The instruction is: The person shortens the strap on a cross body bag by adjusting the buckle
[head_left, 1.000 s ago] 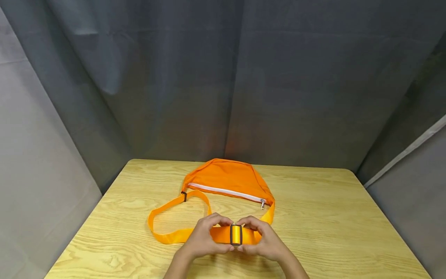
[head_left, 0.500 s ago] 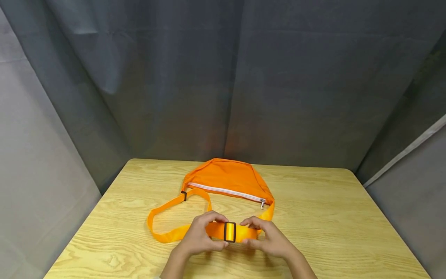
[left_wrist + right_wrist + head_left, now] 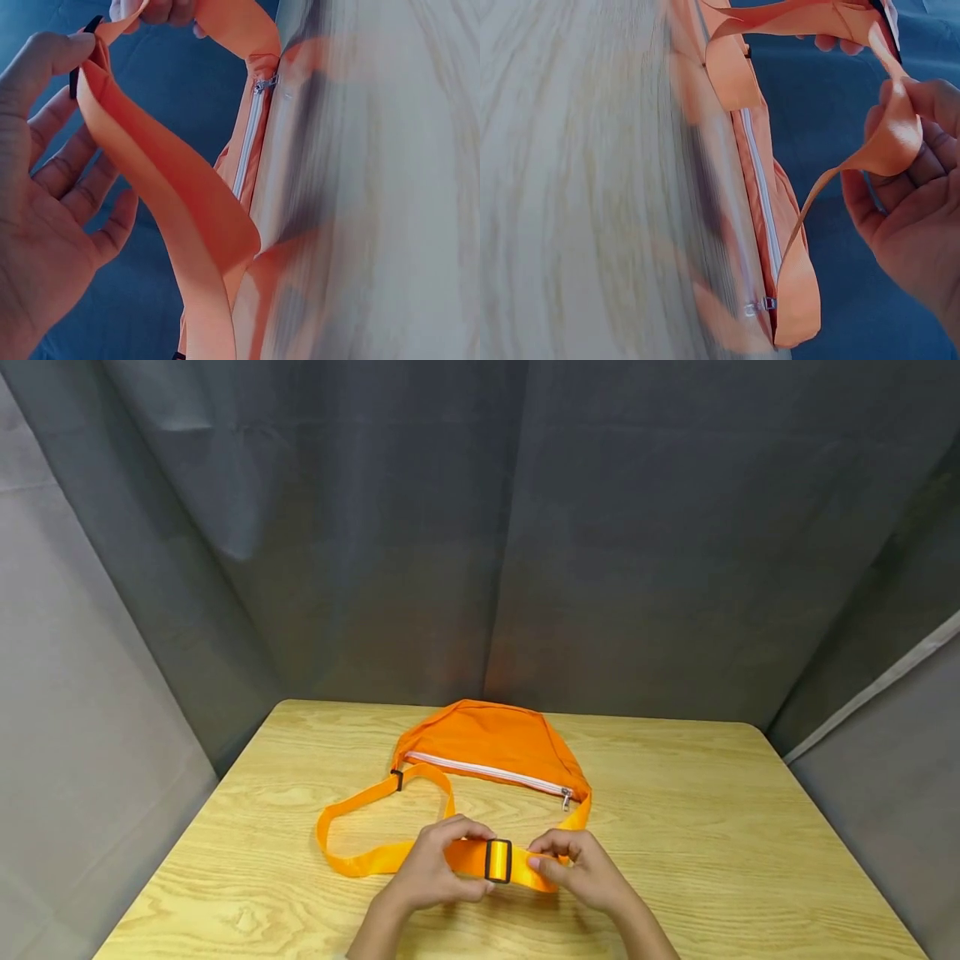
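Observation:
An orange waist bag (image 3: 491, 739) lies at the back of the table, its white zipper (image 3: 487, 770) facing me and the metal pull at the right end. Its yellow-orange strap (image 3: 367, 862) loops forward on the left. My left hand (image 3: 435, 868) pinches the black slide buckle (image 3: 498, 861) by its top and bottom edges, thumb below. Just right of it, my right hand (image 3: 581, 870) pinches the strap between thumb and fingers. The left wrist view shows the other left fingers (image 3: 82, 184) spread behind the strap. In the right wrist view the strap (image 3: 896, 142) bends through the right hand.
A light wood-grain table (image 3: 735, 827) carries the bag. A dark grey curtain (image 3: 480, 527) hangs behind its far edge, with paler cloth (image 3: 90, 677) at the left side. A second black strap piece (image 3: 397, 780) sits near the bag's left end.
Both hands were at the buckle; the right hand has moved off it to the right and now pinches the strap. The buckle has shifted slightly left in the left hand. The bag stays put.

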{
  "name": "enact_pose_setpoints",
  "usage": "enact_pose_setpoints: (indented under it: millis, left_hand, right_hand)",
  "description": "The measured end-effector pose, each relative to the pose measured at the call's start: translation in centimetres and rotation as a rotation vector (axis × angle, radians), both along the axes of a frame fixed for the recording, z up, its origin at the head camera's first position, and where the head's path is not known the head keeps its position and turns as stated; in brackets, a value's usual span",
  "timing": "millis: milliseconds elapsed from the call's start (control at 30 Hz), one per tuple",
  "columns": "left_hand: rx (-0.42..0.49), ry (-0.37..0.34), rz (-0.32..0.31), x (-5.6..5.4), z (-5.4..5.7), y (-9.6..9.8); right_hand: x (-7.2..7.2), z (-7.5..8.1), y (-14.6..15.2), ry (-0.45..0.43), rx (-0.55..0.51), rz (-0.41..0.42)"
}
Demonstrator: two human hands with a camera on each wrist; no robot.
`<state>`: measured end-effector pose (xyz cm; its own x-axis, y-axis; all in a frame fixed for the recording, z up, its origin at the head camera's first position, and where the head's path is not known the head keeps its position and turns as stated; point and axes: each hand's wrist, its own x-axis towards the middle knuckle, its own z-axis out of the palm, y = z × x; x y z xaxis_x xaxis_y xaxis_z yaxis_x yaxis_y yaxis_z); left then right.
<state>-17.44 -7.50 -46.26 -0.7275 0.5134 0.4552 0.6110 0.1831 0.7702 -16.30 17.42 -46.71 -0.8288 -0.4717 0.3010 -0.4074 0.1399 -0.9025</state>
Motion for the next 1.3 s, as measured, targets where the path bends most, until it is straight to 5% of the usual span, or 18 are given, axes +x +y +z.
enact_pose_setpoints:
  millis: [367,733,1000,1300]
  left_hand:
    - [0.038,0.042,-0.055,0.1,-0.4,0.9]
    - [-0.003,0.001,0.009,0.4,-0.1,0.1]
    - [0.021,-0.027,-0.006,1.6,2.9,0.0]
    - [0.039,0.021,-0.018,1.5,3.3,0.4]
  right_hand:
    - [-0.4,0.0,-0.7,-0.086,-0.133,0.104]
    - [-1.2,0.5,1.3,-0.12,0.152,0.106]
    - [-1.1,0.3,1.2,-0.083,-0.034,0.163]
    - [-1.1,0.5,0.2,-0.143,-0.157,0.203]
